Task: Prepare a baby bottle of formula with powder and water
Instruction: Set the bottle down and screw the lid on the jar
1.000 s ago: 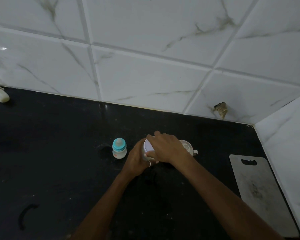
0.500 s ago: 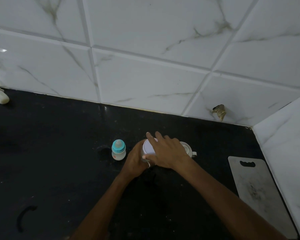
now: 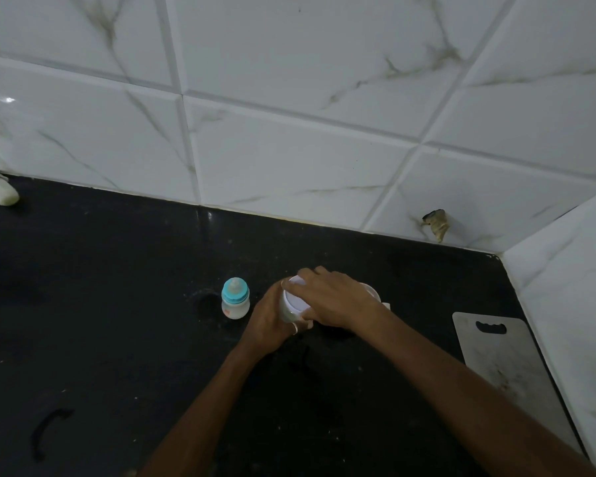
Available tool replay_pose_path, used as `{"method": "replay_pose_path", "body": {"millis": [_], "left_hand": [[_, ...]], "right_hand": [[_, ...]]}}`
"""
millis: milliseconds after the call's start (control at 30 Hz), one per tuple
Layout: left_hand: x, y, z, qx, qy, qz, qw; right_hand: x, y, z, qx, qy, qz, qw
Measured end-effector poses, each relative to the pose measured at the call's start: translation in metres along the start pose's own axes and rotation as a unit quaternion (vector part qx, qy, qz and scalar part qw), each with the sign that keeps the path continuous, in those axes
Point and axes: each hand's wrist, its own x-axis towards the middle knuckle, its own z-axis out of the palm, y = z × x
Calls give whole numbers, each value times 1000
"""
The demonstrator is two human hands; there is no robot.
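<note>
Both your forearms come in from the near edge of the countertop (image 3: 117, 321) and converge just right of its middle, the left one angling up and to the right, the right one crossing in from the near right corner. Your left hand (image 3: 267, 327) sits low, wrapped round the left side of the white container (image 3: 285, 312), thumb up near the rim, a ring (image 3: 294, 328) showing on one finger at the tub's base. Your right hand (image 3: 331, 301) lies palm-down over the top, fingers curled round the far and left edge of the white lid (image 3: 299, 299), so that's a grasp on the lid, while the left clamps the body. The container stands upright on the countertop between the two hands. Can't tell whether the lid is seated or loose. The baby bottle (image 3: 235, 299) stands upright just left of your left hand, apart from it, with its teal collar and teat on, untouched. A white cup (image 3: 373, 291) sits right behind your right hand, mostly hidden by it, so I can't tell if they touch. A cutting board (image 3: 506, 370) lies flat along the right edge, well apart from the hands. A bar of soap (image 3: 0, 196) lies at the far left by the tiled wall (image 3: 289, 132). A dark curved piece (image 3: 49, 432) lies near the near left corner.
</note>
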Motion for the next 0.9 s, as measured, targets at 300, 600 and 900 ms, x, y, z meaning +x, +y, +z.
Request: {"method": "replay_pose_path", "body": {"millis": [300, 600, 900], "left_hand": [[-3, -9, 0, 24, -5, 16, 1000], [-2, -9, 0, 18, -13, -14, 1000], [3, -9, 3, 22, -11, -24, 999]], "right_hand": [[4, -18, 10, 4, 46, 141, 989], [-2, 6, 0, 17, -10, -9, 1000], [-1, 9, 2, -33, -33, -54, 997]]}}
